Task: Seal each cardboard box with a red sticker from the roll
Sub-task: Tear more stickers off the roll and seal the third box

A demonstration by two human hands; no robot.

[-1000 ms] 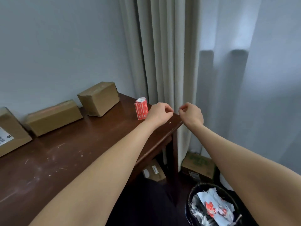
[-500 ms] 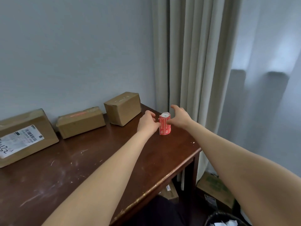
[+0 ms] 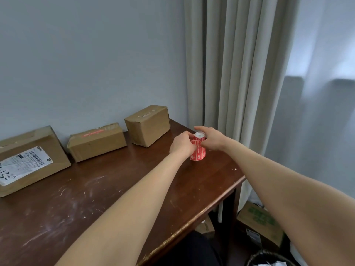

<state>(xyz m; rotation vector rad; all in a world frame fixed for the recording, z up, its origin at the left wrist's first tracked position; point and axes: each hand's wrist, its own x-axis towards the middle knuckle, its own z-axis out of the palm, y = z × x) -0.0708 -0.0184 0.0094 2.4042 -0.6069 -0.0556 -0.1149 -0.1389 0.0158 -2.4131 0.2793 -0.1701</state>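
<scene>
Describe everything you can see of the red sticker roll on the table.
The red cylindrical paper sticker roll stands upright on the dark brown wooden table, near its far right corner, apart from the small brown cardboard box to its left. Its wrap is red with white print, and the top end shows a white core. The left hand curls against its left side and the right hand wraps its upper right, one finger reaching behind the top. The lower part is uncovered.
</scene>
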